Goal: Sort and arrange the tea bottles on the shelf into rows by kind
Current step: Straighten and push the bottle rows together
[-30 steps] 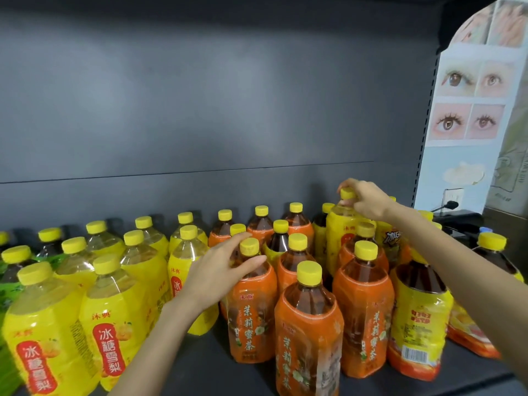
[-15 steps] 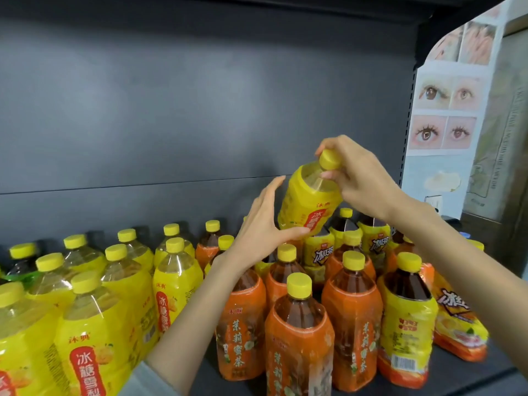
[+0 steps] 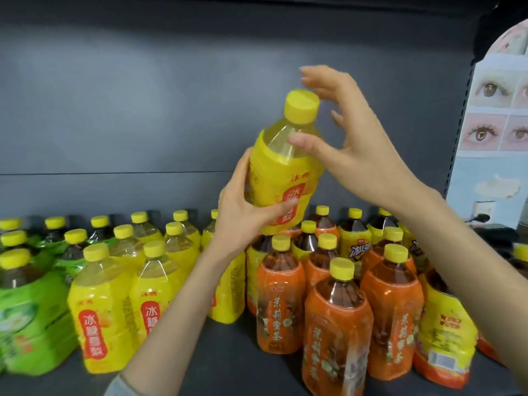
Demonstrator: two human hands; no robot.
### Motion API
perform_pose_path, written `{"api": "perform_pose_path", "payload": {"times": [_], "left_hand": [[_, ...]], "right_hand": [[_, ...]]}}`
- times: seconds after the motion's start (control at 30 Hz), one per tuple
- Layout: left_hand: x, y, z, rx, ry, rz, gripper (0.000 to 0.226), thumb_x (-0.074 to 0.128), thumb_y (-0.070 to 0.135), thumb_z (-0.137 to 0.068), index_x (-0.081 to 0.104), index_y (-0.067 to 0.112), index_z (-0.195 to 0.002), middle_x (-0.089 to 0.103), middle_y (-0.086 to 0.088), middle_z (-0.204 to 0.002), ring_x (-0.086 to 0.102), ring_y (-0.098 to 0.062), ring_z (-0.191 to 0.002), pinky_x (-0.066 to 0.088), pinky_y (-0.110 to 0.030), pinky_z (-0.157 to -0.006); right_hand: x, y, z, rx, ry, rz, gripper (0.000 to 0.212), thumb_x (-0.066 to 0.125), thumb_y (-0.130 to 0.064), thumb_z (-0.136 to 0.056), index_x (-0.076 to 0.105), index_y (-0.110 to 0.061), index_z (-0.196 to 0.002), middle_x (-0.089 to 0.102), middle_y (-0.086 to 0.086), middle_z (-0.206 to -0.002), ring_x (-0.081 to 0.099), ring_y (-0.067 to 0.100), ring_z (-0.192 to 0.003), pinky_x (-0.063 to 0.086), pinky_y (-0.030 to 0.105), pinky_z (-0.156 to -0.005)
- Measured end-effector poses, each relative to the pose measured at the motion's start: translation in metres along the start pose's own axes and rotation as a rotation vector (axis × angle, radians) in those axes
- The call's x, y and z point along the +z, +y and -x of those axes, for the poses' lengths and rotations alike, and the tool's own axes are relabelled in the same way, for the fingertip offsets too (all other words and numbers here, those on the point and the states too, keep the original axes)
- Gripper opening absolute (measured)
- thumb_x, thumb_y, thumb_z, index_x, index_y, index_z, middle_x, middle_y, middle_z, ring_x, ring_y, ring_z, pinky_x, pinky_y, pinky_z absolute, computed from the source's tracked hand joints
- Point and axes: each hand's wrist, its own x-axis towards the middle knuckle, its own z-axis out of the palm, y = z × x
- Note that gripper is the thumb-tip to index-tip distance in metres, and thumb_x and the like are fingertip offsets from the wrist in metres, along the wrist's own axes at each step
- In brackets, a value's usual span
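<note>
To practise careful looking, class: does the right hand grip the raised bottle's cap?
No: the right hand is spread open beside the cap, while the left hand grips the yellow bottle round its label.

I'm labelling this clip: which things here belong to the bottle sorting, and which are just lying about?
Job: held yellow bottle, left hand, right hand, yellow bottles, orange bottles, green bottles, shelf.
Lying about: eye poster, plug.
</note>
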Motion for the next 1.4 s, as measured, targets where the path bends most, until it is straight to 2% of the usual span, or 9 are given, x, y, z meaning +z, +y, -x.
{"api": "perform_pose_path", "payload": {"times": [0.1,0.2,0.33,0.47,0.67,0.77,0.9,1.03,1.4], "left_hand": [[-0.027,0.007,0.018,-0.081,0.023,0.06,0.085,0.086,0.028,-0.063,0.044,0.022,-0.136,0.059,0.007,-0.128,0.056,-0.009,-0.118,0.05,-0.038,-0.097],[-0.053,0.009,0.048,-0.196,0.026,0.085,0.093,0.084,0.039,-0.055,0.042,0.023,-0.136,0.06,0.005,-0.127,0.058,-0.01,-0.115,0.053,-0.029,-0.087],[-0.078,0.002,0.1,-0.337,-0.016,0.081,0.094,0.085,0.041,-0.048,0.044,0.027,-0.132,0.064,0.005,-0.118,0.06,-0.008,-0.108,0.053,-0.021,-0.077],[-0.09,-0.008,0.146,-0.44,-0.092,0.09,0.09,0.086,0.041,-0.053,0.041,0.041,-0.131,0.06,0.018,-0.123,0.055,-0.005,-0.116,0.052,-0.025,-0.086],[-0.111,-0.02,0.184,-0.422,-0.161,-0.114,0.083,0.075,0.059,-0.066,0.029,0.057,-0.135,0.032,0.028,-0.141,0.03,0.004,-0.134,0.032,-0.013,-0.105],[-0.141,-0.047,0.189,-0.343,0.085,-0.46,0.096,0.063,0.075,-0.063,0.022,0.043,-0.144,0.012,0.023,-0.148,0.01,0.001,-0.14,0.021,-0.021,-0.108],[-0.173,-0.085,0.186,-0.452,0.39,-0.72,0.118,0.062,0.073,-0.062,0.011,0.014,-0.15,0.013,-0.015,-0.153,0.011,-0.025,-0.14,0.017,-0.041,-0.111],[-0.177,-0.105,0.184,-0.649,0.351,-0.575,0.132,0.078,0.049,-0.054,-0.003,0.013,-0.151,0.009,-0.018,-0.153,0.011,-0.031,-0.142,0.019,-0.05,-0.114],[-0.172,-0.112,0.196,-0.663,0.344,-0.526,0.127,0.083,0.033,-0.062,-0.009,0.022,-0.15,0.009,-0.016,-0.148,0.012,-0.023,-0.137,0.019,-0.04,-0.113]], "right_hand": [[0.032,-0.009,0.017,0.163,-0.055,-0.271,0.078,0.065,-0.039,-0.083,0.015,-0.034,-0.142,0.028,-0.001,-0.144,0.034,0.008,-0.135,0.039,0.025,-0.106],[0.064,-0.017,0.044,0.243,-0.136,-0.532,0.084,0.064,-0.036,-0.082,0.01,-0.031,-0.145,0.038,-0.002,-0.143,0.048,0.009,-0.126,0.048,0.022,-0.092],[0.098,-0.026,0.085,0.319,-0.257,-0.754,0.086,0.068,-0.021,-0.077,0.015,-0.036,-0.143,0.052,-0.021,-0.133,0.054,0.004,-0.12,0.049,0.02,-0.088],[0.123,-0.033,0.121,0.38,-0.219,-0.845,0.084,0.081,-0.042,-0.065,0.033,-0.046,-0.133,0.057,-0.019,-0.127,0.057,0.009,-0.118,0.052,0.021,-0.084],[0.151,-0.035,0.151,0.497,-0.2,-0.758,0.079,0.084,-0.055,-0.053,0.042,-0.061,-0.12,0.055,-0.024,-0.125,0.058,0.004,-0.114,0.053,0.02,-0.08],[0.164,-0.024,0.155,0.574,-0.169,-0.711,0.081,0.083,-0.06,-0.051,0.04,-0.063,-0.119,0.056,-0.026,-0.122,0.059,0.004,-0.111,0.055,0.023,-0.078],[0.183,-0.006,0.153,0.612,-0.115,-0.607,0.083,0.084,-0.046,-0.061,0.036,-0.055,-0.127,0.054,-0.025,-0.124,0.057,0.004,-0.113,0.054,0.037,-0.088],[0.209,0.006,0.154,0.664,-0.11,-0.573,0.086,0.084,-0.046,-0.064,0.032,-0.052,-0.132,0.053,-0.021,-0.127,0.055,0.006,-0.116,0.053,0.042,-0.091],[0.239,0.014,0.155,0.779,-0.128,-0.346,0.092,0.073,-0.046,-0.071,0.009,-0.056,-0.136,0.025,-0.011,-0.132,0.035,0.009,-0.12,0.041,0.035,-0.098]]}}
